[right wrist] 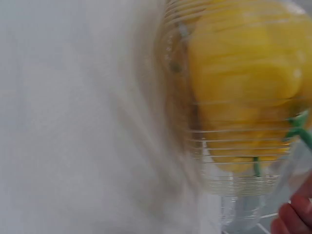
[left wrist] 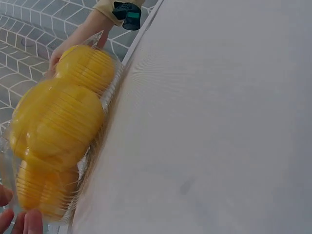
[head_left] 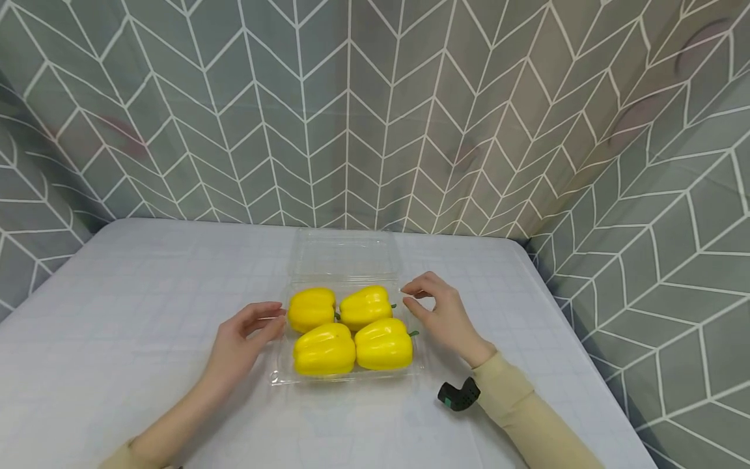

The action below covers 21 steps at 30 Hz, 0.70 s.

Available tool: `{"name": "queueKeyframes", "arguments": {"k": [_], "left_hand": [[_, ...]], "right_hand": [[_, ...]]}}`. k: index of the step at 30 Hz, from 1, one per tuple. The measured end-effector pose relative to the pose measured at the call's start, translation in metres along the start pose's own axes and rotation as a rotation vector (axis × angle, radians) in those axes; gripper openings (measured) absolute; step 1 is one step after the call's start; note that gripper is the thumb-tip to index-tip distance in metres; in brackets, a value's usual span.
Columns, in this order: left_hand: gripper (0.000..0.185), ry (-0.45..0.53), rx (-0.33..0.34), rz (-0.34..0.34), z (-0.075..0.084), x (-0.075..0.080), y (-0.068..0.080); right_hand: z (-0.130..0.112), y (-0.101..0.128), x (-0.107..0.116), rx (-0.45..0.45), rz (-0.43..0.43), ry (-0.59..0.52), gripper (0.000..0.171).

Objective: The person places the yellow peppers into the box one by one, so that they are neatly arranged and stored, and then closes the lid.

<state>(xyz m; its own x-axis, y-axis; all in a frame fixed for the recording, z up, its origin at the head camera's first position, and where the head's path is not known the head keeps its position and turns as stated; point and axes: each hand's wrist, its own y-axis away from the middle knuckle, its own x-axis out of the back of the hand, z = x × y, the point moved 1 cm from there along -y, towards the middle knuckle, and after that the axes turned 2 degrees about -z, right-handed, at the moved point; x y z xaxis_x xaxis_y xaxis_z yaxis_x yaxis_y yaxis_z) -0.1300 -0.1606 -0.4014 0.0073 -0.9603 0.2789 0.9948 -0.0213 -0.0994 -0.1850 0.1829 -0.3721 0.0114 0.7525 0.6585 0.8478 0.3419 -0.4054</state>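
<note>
Left hand point(head_left: 243, 339): lies on the worktop with fingers nearly straight and relaxed, fingertips against the left rim of the clear tray, holding nothing.
Right hand point(head_left: 441, 312): fingers curled, thumb and forefinger pinching the tray's right back corner, where the lid hinges.
Clear tray point(head_left: 281, 372): a see-through plastic clamshell sitting flat on the worktop between the two hands, near the middle of the cloth.
Lid point(head_left: 346, 254): open, folded back behind the tray and lying towards the wall.
Yellow peppers point(head_left: 325, 350): four, packed two by two in the tray, touching each other; green stems show on the right-hand pair. The wrist views show them pressed against the ribbed tray wall point(left wrist: 100, 141).
Wrist device point(head_left: 459, 395): small, black, with a green patch, just beside the right sleeve.
Sleeve point(head_left: 527, 417): beige, covering the right forearm.
Worktop point(head_left: 117, 293): covered with a pale cloth with a faint grid.
Backdrop point(head_left: 351, 111): grey curtain with white chevron lines, on three sides.
</note>
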Motion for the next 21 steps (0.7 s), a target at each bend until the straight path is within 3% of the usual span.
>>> {"name": "queueKeyframes", "arguments": {"k": [5, 9, 15, 21], "left_hand": [[0.036, 0.007, 0.007, 0.065, -0.003, -0.004, -0.011], [0.045, 0.112, 0.101, 0.066, -0.004, -0.005, -0.021], [0.061, 0.320, 0.270, 0.011, -0.006, -0.005, -0.033], [0.059, 0.509, 0.278, -0.078, -0.008, -0.006, -0.042]], "right_hand": [[0.010, -0.004, -0.012, -0.105, 0.090, -0.065, 0.023], [0.016, -0.006, -0.021, -0.255, 0.112, -0.166, 0.038], [0.024, -0.007, -0.030, -0.403, 0.078, -0.334, 0.051], [0.029, -0.005, -0.033, -0.410, 0.034, -0.500, 0.050]]}}
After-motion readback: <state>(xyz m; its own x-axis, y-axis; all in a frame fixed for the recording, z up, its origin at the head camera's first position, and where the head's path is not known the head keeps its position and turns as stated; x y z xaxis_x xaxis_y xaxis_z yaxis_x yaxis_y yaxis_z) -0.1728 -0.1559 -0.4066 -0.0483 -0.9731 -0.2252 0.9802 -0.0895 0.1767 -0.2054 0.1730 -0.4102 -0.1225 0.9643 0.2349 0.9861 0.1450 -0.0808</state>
